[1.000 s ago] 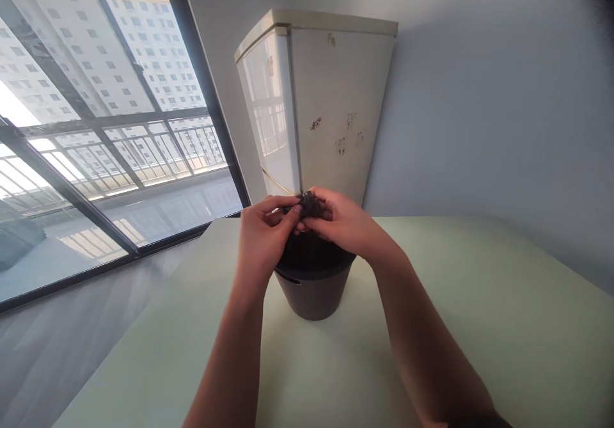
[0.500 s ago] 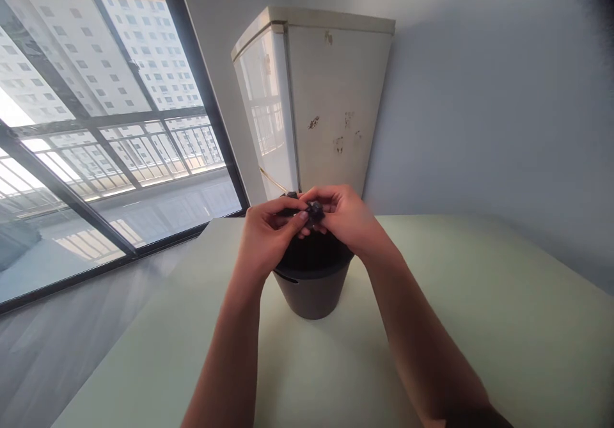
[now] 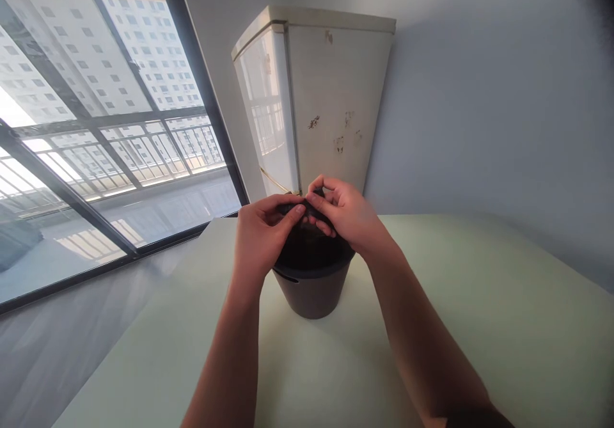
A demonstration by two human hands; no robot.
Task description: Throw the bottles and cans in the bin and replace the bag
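A dark grey trash bin (image 3: 314, 297) stands upright on the pale green table. Bunched black material, which looks like a plastic trash bag (image 3: 315, 210), is gathered over the back of its rim. My left hand (image 3: 261, 233) pinches this bag between thumb and fingers, on the left. On the other side, close to those fingertips, my right hand (image 3: 352, 217) has its thumb and curled fingers closed on the bag too. Both hands are above the bin's opening. My fingers cover much of the bag, so its exact shape there is hidden.
The pale green table (image 3: 455, 313) spreads out on both sides of the bin. Behind it stands a white refrigerator (image 3: 336, 82) with rusty patches. A sliding glass door (image 3: 115, 159) is on the left, and a plain wall (image 3: 480, 127) on the right.
The dark bunch between my hands was more visible before and is now mostly covered. My right hand's thumb and fingers have shifted up and left; my left hand has moved slightly left.
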